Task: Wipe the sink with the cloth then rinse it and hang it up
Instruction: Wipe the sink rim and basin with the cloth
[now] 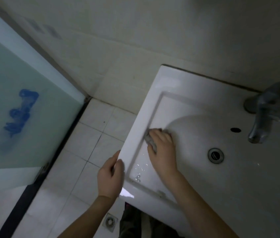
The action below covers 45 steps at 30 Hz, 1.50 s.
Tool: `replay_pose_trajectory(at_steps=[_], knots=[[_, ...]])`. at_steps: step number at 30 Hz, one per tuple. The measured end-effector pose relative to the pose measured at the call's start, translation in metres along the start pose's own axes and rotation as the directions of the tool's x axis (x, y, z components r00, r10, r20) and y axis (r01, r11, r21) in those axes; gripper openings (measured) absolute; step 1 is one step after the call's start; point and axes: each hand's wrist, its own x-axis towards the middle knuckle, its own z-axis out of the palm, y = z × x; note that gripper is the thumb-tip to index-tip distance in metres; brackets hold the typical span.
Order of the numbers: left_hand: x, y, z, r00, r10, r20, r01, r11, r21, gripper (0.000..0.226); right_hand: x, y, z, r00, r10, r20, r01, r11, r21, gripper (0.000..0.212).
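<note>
Possibly our right hand [161,149], curled over the cloth [150,141] on the wet sink [170,79] ledge, skids while our left hand [111,176] clasps the rim.

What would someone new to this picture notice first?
The white sink fills the right side; the right hand presses a grey cloth on its left inner ledge while the left hand grips its outer edge. Blue markings show on the frosted glass panel at left.
</note>
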Motion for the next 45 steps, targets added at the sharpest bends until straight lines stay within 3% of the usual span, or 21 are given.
replay_pose_trajectory(at_steps=[2,4,6,9,12,15,21,27,32,37,40,45], knots=[[0.001,-0.003,-0.001,1.0,0.006,-0.005,-0.006,1.0,0.013,0.04,-0.043,-0.01,-0.004,0.975,-0.14,0.174,0.131,0.989,0.064,0.039],[0.002,-0.008,-0.001,1.0,0.01,-0.012,-0.01,1.0,0.022,0.037,-0.068,-0.014,-0.009,0.904,-0.279,0.324,0.247,0.959,0.138,0.036],[0.003,-0.013,-0.001,1.0,0.019,0.005,-0.02,0.999,0.036,0.033,-0.076,-0.01,-0.019,0.849,-0.328,0.413,0.266,0.943,0.203,0.033],[0.005,-0.015,-0.002,1.0,0.016,0.023,-0.016,0.999,0.039,0.035,-0.088,0.016,-0.046,0.822,-0.286,0.492,0.203,0.955,0.217,0.029],[0.004,-0.012,-0.003,1.0,0.005,0.025,-0.005,1.0,0.018,0.038,-0.12,0.048,-0.086,0.821,-0.134,0.555,0.059,0.987,0.151,0.029],[0.004,-0.014,-0.003,0.999,0.018,0.029,-0.018,0.999,0.027,0.039,-0.129,0.047,-0.089,0.848,-0.027,0.529,-0.045,0.991,0.124,0.037],[0.005,-0.021,-0.004,0.999,0.013,0.033,-0.013,1.0,-0.012,0.037,-0.072,-0.031,-0.019,0.869,-0.201,0.452,0.095,0.965,0.246,0.022],[0.005,-0.02,-0.004,0.998,-0.021,0.054,0.024,0.998,-0.063,0.04,-0.086,-0.023,-0.036,0.875,-0.109,0.471,0.01,0.978,0.207,0.02],[0.003,-0.016,-0.006,0.997,-0.035,0.067,0.041,0.995,-0.095,0.037,-0.129,0.011,-0.094,0.861,0.159,0.483,-0.2,0.979,0.034,0.02],[0.005,-0.019,-0.005,0.998,-0.037,0.054,0.04,0.997,-0.065,0.04,-0.101,-0.024,-0.029,0.905,0.073,0.418,-0.102,0.994,0.048,0.028],[0.007,-0.023,-0.004,0.998,-0.024,0.063,0.027,0.999,-0.041,0.038,-0.08,-0.058,0.006,0.923,0.113,0.368,-0.126,0.992,0.011,0.023],[0.006,-0.024,-0.004,0.996,-0.007,0.086,0.009,0.999,-0.032,0.034,-0.126,-0.013,-0.042,0.92,0.161,0.357,-0.165,0.986,-0.02,0.038]])
